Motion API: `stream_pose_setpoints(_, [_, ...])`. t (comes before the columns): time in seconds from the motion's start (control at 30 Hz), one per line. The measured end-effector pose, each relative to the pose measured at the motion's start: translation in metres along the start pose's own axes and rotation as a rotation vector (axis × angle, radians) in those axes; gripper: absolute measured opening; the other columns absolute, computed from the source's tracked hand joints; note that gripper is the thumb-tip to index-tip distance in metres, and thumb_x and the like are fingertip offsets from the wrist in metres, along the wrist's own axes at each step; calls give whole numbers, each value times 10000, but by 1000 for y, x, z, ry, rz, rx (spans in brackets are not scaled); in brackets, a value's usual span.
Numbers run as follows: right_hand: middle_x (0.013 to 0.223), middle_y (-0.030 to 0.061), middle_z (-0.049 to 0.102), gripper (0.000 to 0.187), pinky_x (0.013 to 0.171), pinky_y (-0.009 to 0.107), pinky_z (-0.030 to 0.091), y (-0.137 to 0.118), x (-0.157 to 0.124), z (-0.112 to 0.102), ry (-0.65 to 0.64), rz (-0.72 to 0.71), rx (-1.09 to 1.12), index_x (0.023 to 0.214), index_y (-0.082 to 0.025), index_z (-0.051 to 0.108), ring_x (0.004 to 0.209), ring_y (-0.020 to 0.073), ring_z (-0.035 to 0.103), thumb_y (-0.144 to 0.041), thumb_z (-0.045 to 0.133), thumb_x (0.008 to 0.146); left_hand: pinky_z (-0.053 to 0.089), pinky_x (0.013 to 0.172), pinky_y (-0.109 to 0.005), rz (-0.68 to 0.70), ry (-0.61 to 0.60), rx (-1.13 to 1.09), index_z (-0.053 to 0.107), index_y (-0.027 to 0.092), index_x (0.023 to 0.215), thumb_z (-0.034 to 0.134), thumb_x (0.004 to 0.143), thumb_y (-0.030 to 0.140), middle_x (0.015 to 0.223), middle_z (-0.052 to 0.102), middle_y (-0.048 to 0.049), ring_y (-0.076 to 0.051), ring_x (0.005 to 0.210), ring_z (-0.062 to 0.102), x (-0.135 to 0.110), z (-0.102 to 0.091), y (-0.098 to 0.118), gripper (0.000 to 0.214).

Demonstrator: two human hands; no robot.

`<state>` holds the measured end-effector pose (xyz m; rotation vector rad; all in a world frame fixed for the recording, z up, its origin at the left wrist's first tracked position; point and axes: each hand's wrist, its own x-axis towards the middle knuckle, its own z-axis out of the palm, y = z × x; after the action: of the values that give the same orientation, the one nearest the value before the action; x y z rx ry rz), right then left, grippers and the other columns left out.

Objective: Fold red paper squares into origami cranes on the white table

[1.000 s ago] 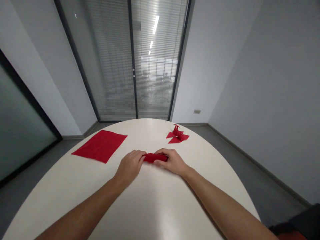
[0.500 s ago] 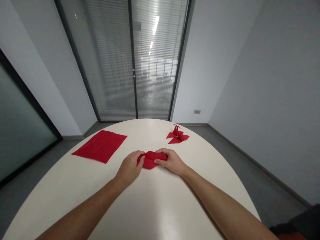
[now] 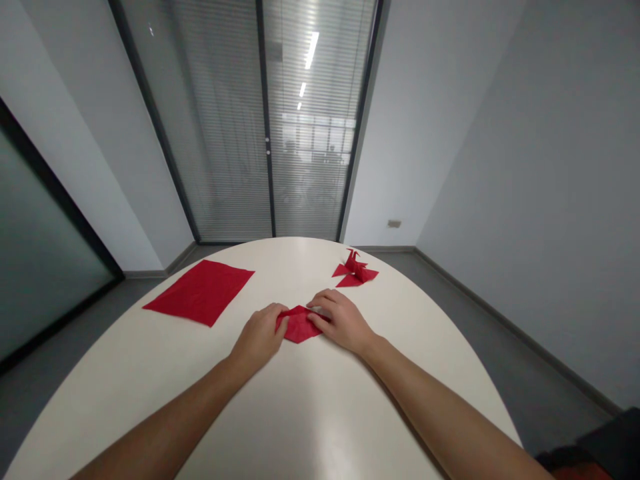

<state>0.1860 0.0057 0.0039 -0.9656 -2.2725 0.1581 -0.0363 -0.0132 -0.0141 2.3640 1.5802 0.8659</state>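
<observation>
A small folded piece of red paper [image 3: 299,325] lies flat on the white round table [image 3: 300,413] between my hands. My left hand [image 3: 259,337] rests on its left edge with the fingers curled and the thumb pressing the paper. My right hand [image 3: 341,320] lies over its right side with the fingers stretched out flat, holding it down.
A flat sheet of red paper [image 3: 201,290] lies at the far left of the table. A finished red origami crane [image 3: 355,269] stands at the far right. Behind the table are glass doors with blinds and grey walls.
The paper was a narrow folded strip pinched between both hands. It has since opened out into a flat pointed shape on the table, and my right fingers have spread over it.
</observation>
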Motion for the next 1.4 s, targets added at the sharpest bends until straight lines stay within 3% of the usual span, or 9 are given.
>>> stream_pose_setpoints(0.1, [1074,89,685,192,884,367,493,-8,1,0,-112,-105,-35,1087,-222,722,963,216,620,-287,625,934,497,822,-328,30,0,56,649,184,990,481,934,149,974,697,-69,-209,891,667,1,-2,1,181])
stream_pose_setpoints(0.3, [1059,79,723,233,887,350,489,-12,2,2,-216,-134,-20,1128,-223,732,970,213,630,-306,599,956,479,844,-402,62,8,223,649,179,1063,496,937,182,1002,703,-84,-258,945,639,0,-8,5,199])
stream_pose_setpoints(0.43, [1080,73,736,228,898,370,471,-3,0,2,-207,-121,-32,1132,-235,736,991,217,637,-271,591,960,479,856,-399,137,22,197,641,186,1070,534,909,150,1041,693,-78,-253,977,616,0,-9,7,197])
stream_pose_setpoints(0.63, [1145,61,716,244,929,399,452,16,-4,5,-101,-30,-115,1088,-250,749,1040,231,611,-148,616,911,498,894,-361,236,-56,71,671,216,1013,564,905,136,1035,728,-40,-214,984,643,-4,-7,9,171])
stream_pose_setpoints(0.83, [1016,65,719,230,850,361,457,13,-3,1,-98,-33,-116,1007,-208,745,929,210,614,-86,599,878,523,881,-345,210,-67,75,700,235,1024,606,913,201,1077,746,-22,-211,1016,664,-6,-7,6,150])
stream_pose_setpoints(0.97, [964,58,720,144,856,371,446,6,-2,0,-150,-94,-81,1010,-212,733,925,219,624,-228,649,894,531,877,-357,193,-74,105,709,212,1008,596,927,228,1070,751,-35,-223,1008,673,-3,-7,7,141])
stream_pose_setpoints(1.07, [973,67,724,196,881,374,450,6,-3,0,-180,-114,-50,1053,-204,722,945,224,634,-306,669,894,532,875,-362,178,-75,122,709,201,1004,588,931,226,1072,751,-45,-229,1008,675,-2,-6,7,143])
stream_pose_setpoints(1.4, [943,39,742,126,848,348,443,8,-3,0,-177,-117,-30,953,-208,710,909,202,648,-238,588,954,516,845,-323,165,-44,70,708,216,980,552,944,217,994,752,-23,-201,942,668,-3,-1,1,161])
